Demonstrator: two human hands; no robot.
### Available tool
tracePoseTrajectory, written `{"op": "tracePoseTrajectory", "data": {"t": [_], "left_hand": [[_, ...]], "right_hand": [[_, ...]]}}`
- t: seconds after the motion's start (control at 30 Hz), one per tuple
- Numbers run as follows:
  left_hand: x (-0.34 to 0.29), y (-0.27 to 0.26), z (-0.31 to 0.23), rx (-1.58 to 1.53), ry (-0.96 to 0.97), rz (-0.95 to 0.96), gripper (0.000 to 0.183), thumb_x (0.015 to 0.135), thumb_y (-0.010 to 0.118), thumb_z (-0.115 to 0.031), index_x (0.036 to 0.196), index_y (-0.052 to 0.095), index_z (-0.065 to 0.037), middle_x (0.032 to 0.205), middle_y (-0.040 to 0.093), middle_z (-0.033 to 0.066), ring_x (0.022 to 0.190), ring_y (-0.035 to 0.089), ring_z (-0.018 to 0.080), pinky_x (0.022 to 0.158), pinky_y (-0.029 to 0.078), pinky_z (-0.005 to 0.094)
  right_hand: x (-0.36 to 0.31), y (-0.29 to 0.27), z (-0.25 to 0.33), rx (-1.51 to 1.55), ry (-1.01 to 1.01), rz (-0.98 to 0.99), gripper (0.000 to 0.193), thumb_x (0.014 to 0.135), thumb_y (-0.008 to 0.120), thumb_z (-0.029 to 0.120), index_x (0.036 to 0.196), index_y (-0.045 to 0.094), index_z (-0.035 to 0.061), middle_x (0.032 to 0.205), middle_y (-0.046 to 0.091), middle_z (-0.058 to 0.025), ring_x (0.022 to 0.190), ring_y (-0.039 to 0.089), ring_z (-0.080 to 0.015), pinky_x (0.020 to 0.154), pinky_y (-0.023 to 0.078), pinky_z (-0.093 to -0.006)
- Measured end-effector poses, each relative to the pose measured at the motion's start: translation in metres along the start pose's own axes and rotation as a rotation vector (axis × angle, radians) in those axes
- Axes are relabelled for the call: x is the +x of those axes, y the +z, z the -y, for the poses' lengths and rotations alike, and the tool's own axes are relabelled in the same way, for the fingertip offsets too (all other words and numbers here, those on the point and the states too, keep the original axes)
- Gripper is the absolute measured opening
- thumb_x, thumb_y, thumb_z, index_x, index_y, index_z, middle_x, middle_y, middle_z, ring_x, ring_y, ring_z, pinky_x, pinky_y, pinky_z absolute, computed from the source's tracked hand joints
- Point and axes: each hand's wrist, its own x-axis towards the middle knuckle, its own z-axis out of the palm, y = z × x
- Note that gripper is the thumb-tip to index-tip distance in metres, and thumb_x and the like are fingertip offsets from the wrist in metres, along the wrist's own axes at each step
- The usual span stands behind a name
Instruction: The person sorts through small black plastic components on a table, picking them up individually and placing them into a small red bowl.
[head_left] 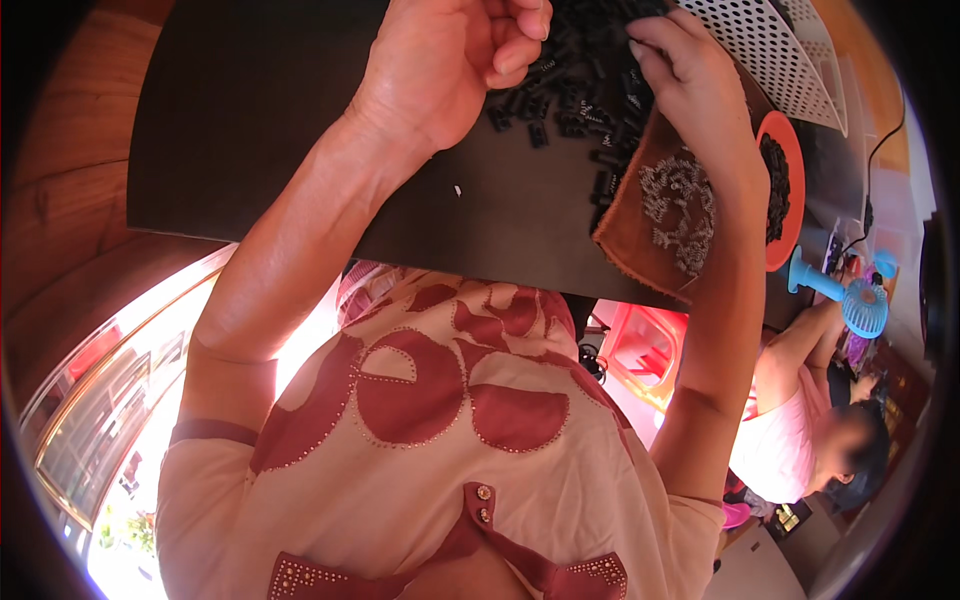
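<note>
Loose small black plastic parts [540, 105], several with metal springs on them, lie heaped at the far middle of the dark table [250, 120]. At the top edge, my left hand [445, 70] is raised just left of the heap, fingers curled in; whatever they hold is hidden. My right hand [695, 85] reaches over the heap's right side with thumb and fingertips brought together; I cannot make out anything between them. Under my right forearm, a brown cloth [625, 225] bears a cluster of small metal springs [680, 205].
An orange bowl [797, 205] of small dark pieces sits right of my right wrist. Behind it stands a white perforated basket [775, 55]. A blue handheld fan [862, 308] is at the right, near another person in pink [785, 445]. A white scrap [458, 190] lies on the table.
</note>
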Motion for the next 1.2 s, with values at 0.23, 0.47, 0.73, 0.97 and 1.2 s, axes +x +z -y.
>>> {"op": "tracePoseTrajectory", "data": {"t": [0.23,0.47,0.73,0.97,1.2], "left_hand": [[-0.001,-0.002,0.0,0.022,0.014,0.0,0.028,0.099,0.047,-0.029,0.084,0.055,-0.006,0.074,0.057,0.0069,0.052,0.046,0.0152,0.048,0.033,0.0264],[-0.001,0.0,0.001,0.013,-0.002,0.015,0.029,0.099,0.047,-0.029,0.084,0.055,-0.006,0.074,0.058,0.0069,0.052,0.046,0.015,0.048,0.033,0.0258],[-0.005,0.006,0.004,0.06,-0.025,0.017,0.024,0.098,0.051,-0.025,0.085,0.055,-0.006,0.073,0.059,0.0066,0.051,0.046,0.0144,0.046,0.032,0.0259],[-0.003,0.006,0.006,0.072,-0.022,0.001,0.022,0.098,0.051,-0.023,0.086,0.054,-0.006,0.073,0.059,0.0069,0.05,0.046,0.0144,0.046,0.032,0.0261],[-0.001,0.01,0.003,0.056,-0.039,-0.024,0.025,0.1,0.05,-0.024,0.085,0.054,-0.005,0.073,0.059,0.0072,0.049,0.046,0.014,0.044,0.032,0.0253]], "right_hand": [[0.014,0.014,0.004,0.035,-0.053,0.027,0.011,0.082,0.066,0.006,0.092,0.064,0.0022,0.087,0.057,-0.0144,0.083,0.06,-0.0363,0.073,0.048,-0.0427],[0.014,0.015,0.017,-0.04,-0.002,0.002,0.01,0.083,0.065,0.009,0.09,0.063,0.0021,0.088,0.057,-0.0155,0.083,0.061,-0.0366,0.073,0.05,-0.044],[0.014,0.026,0.004,-0.019,-0.054,-0.049,0.01,0.08,0.064,0.008,0.088,0.063,0.0024,0.086,0.059,-0.0168,0.081,0.061,-0.0385,0.072,0.051,-0.0456],[0.02,0.026,0.01,-0.003,-0.03,-0.016,0.008,0.08,0.061,0.007,0.085,0.061,0.0012,0.086,0.059,-0.0176,0.082,0.061,-0.0391,0.072,0.05,-0.0471],[-0.02,0.009,0.022,0.716,0.213,-0.068,0.018,0.088,0.062,-0.005,0.105,0.06,0.0013,0.087,0.059,0.0016,0.075,0.054,-0.0051,0.066,0.045,-0.0212]]}}
